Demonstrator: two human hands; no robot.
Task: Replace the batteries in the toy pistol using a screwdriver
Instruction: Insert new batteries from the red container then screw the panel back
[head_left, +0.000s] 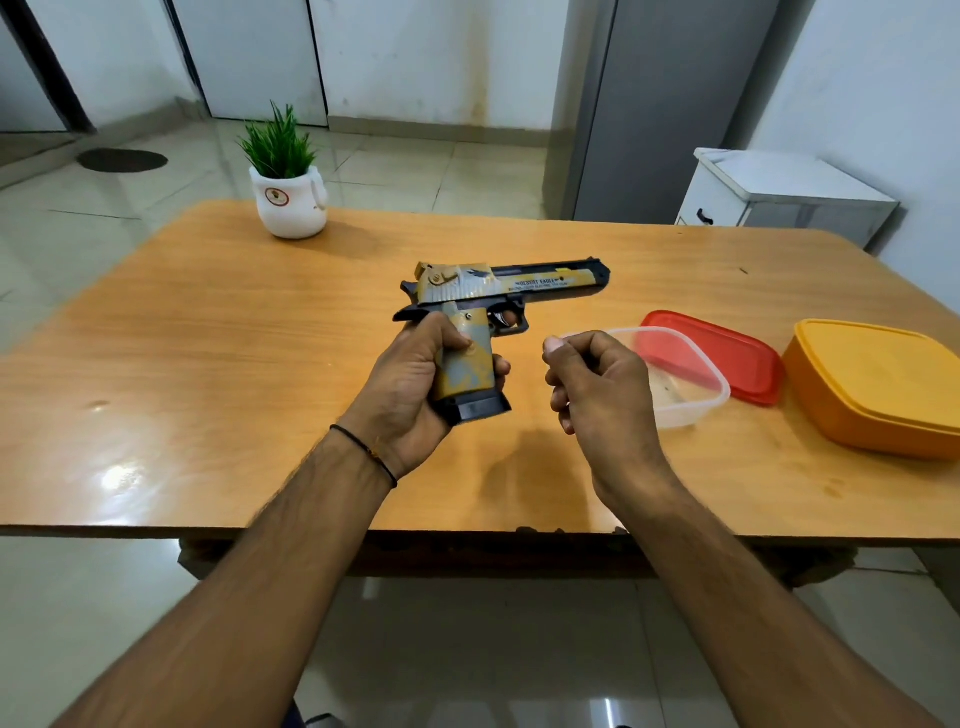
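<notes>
The left hand (410, 384) wraps its fingers round the grip of the yellow-and-grey plastic toy pistol (498, 283), holding it over the wooden surface (208, 338), barrel pointing right. The right hand (597, 384) hovers beside it, fingers curled in, nothing visible in them. The pistol looks whole, with a small silver screw (468, 315) seated in the grip. No screwdriver or batteries are in view, so the swap looks either unstarted or finished. I can't tell which.

Pistol (498, 291) left of tub (696, 411), lid (737, 358), box (878, 384)
</notes>
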